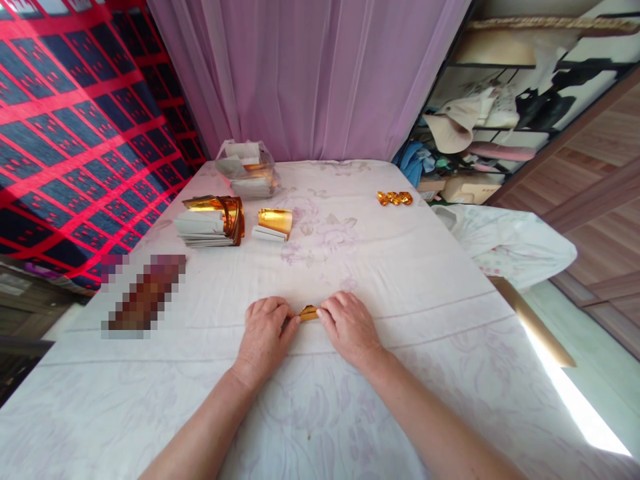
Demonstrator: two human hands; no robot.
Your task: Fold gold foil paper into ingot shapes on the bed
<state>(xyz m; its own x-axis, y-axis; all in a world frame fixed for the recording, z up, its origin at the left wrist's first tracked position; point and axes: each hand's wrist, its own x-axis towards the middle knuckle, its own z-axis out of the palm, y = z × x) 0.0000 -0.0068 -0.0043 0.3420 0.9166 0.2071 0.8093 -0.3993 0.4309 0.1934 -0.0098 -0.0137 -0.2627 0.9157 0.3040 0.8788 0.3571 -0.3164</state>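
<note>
Between my hands, on the cloth-covered table (320, 393), lies a small folded piece of gold foil paper (309, 313). My left hand (266, 333) pinches its left end with thumb and fingers. At the right end, my right hand (349, 327) grips it in the same way. Only the middle of the piece shows; my fingers hide both ends. Farther off stand a small stack of gold paper sheets (275, 221) and, to its left, a thicker bundle of gold paper (231, 217), both with pale undersides showing.
A clear plastic bag (247, 177) of paper sits at the table's far left. Several folded gold pieces (395, 198) lie near the far right edge. A pixelated dark red object (147, 293) is on the left. Shelves (500, 127) and a white bag (520, 243) stand right of the table.
</note>
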